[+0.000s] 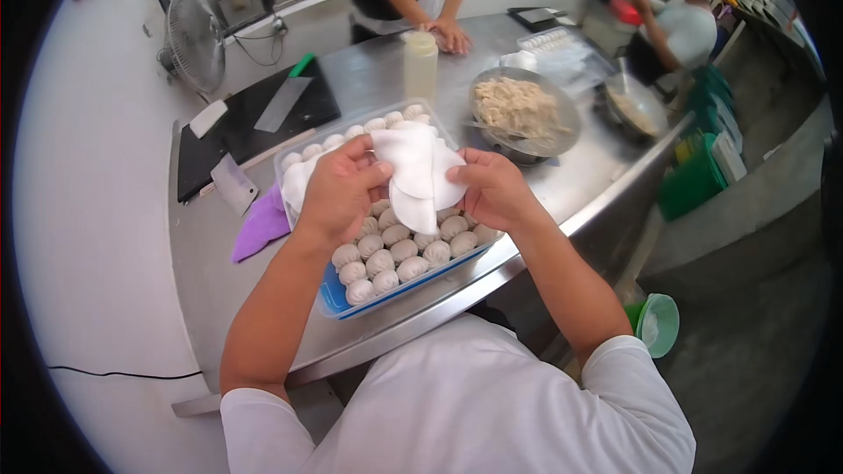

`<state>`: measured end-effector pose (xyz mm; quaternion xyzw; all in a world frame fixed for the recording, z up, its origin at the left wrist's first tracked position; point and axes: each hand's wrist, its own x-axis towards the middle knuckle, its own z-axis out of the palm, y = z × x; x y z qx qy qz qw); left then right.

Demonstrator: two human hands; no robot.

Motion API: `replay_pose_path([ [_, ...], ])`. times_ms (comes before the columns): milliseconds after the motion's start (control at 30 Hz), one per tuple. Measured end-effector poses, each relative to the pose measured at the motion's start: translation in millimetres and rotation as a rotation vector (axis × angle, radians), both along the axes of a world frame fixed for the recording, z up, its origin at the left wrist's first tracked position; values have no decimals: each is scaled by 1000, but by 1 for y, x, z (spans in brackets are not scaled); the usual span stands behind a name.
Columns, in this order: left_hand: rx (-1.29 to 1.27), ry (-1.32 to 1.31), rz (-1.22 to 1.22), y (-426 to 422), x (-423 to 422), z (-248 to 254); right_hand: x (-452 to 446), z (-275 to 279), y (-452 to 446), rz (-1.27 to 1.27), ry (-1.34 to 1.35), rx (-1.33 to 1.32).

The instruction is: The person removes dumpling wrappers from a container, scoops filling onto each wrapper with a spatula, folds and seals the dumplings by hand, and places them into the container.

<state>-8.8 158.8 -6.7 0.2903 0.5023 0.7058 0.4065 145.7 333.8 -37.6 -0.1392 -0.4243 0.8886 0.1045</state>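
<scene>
Several thin white dough wrappers (411, 167) hang overlapped between my two hands, above a clear tray. My left hand (338, 189) pinches their left edge between thumb and fingers. On the right side, my right hand (493, 186) grips another wrapper's edge with its thumb on top. Under them, the plastic tray (406, 291) with a blue base holds rows of pleated dumplings (380, 262). More white wrappers lie by my left hand, partly hidden by it. Part of the dumpling rows is covered by the wrappers and hands.
Beyond the tray stand a squeeze bottle (421, 66) and a metal bowl of filling (525, 116). A cleaver (283, 105) lies on a black board (320, 105); a scraper (234, 184) and purple cloth (262, 226) lie left. Two co-workers are across and at right.
</scene>
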Motion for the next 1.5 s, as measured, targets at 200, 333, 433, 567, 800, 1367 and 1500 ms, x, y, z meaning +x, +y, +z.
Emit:
replay_pose_path([
  [200, 116, -158, -10, 7, -12, -4, 7, -13, 24, -154, 84, -277],
  [333, -54, -106, 60, -3, -22, -7, 24, -10, 57, -240, 36, -306],
  [433, -694, 1017, 378, -16, -23, -7, 52, -25, 107, -137, 125, -271],
  [567, -469, 1029, 410, 22, -10, 8, 95, -19, 160, -141, 196, -246],
  [800, -422, 1429, -112, 202, 40, -32, 153, -28, 255, -269, 82, -9],
  [1367, -832, 1512, -178, 362, 86, -61, 190, -63, 349, -336, -104, -281],
  [1500, -749, 1523, -329, 363, 80, -101, 193, -86, 360, -255, -34, -234],
])
